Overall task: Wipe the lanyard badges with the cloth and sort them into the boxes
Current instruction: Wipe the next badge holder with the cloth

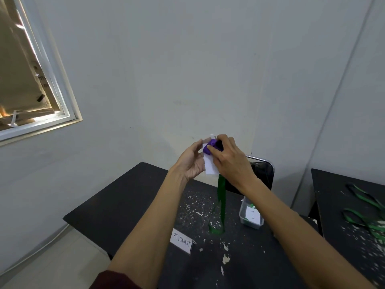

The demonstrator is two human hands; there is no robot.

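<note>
I hold a white badge (210,166) up in front of the wall. My left hand (192,161) grips its left edge. My right hand (230,158) presses a bunched purple cloth (209,147) against the top of the card. The badge's green lanyard (220,202) hangs down to the black table (125,205), where its loop end rests. A clear box (250,214) with a label marked "1" stands on the table to the right, with green lanyard showing inside. A box with a white label ending in "PTIONIST" (181,241) sits near my left forearm.
A second black table (333,205) at the right holds several green lanyards (366,213). A dark chair back (261,174) stands behind the first table. The tabletops are chipped with pale flecks. A window (31,80) is on the left wall.
</note>
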